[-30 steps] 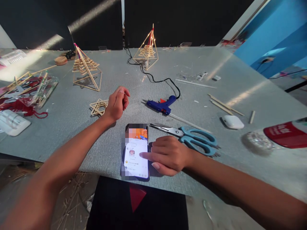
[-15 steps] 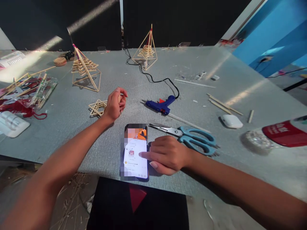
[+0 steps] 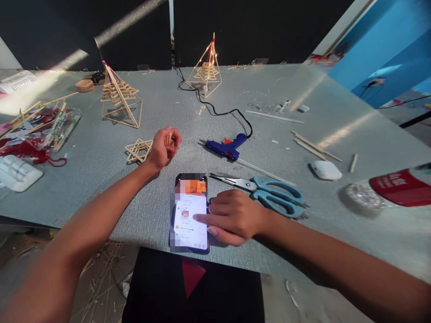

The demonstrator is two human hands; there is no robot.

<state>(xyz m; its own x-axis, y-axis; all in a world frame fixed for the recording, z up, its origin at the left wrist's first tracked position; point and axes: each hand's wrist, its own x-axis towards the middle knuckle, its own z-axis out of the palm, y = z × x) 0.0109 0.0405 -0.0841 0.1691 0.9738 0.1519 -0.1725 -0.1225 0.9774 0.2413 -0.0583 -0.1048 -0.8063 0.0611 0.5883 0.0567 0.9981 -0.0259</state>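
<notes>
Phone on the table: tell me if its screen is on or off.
On: the phone shows a lit white page below an orange picture.

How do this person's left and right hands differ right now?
The left hand holds short sticks; the right hand shows nothing in its grasp. The left hand is curled inward, while the right hand points at the phone, on or just above its screen. The left hand is by the star, the right hand near the scissors. Both are bare.
</notes>
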